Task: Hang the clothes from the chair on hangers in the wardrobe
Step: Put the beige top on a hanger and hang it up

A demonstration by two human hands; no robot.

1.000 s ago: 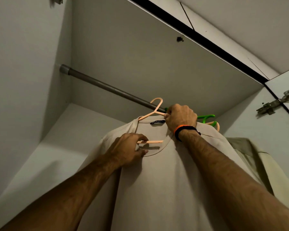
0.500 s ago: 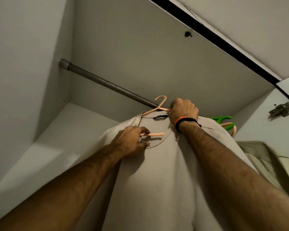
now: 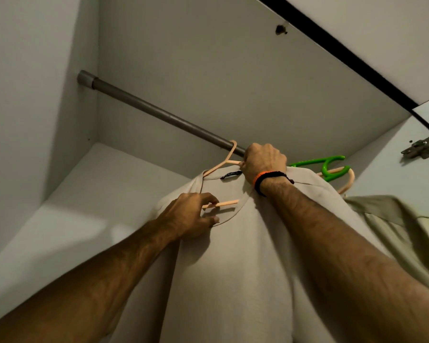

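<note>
A beige T-shirt (image 3: 253, 256) hangs on a peach plastic hanger (image 3: 221, 165) whose hook sits over the grey wardrobe rail (image 3: 159, 112). My right hand (image 3: 263, 162) grips the hanger's upper arm just below the rail, beside the hook. My left hand (image 3: 191, 215) pinches the hanger's lower crossbar and the shirt's collar at the neck opening. The shirt's lower part runs out of the frame at the bottom.
Right of my right hand, a green hanger (image 3: 327, 164) and another peach hanger (image 3: 347, 181) hang on the rail. An olive shirt (image 3: 391, 224) hangs at the far right. A door hinge (image 3: 421, 146) sits at the right edge. The rail's left stretch is bare.
Both hands lifted the hanger with the shirt up and back; its hook, held just in front of the rail before, now sits over it.
</note>
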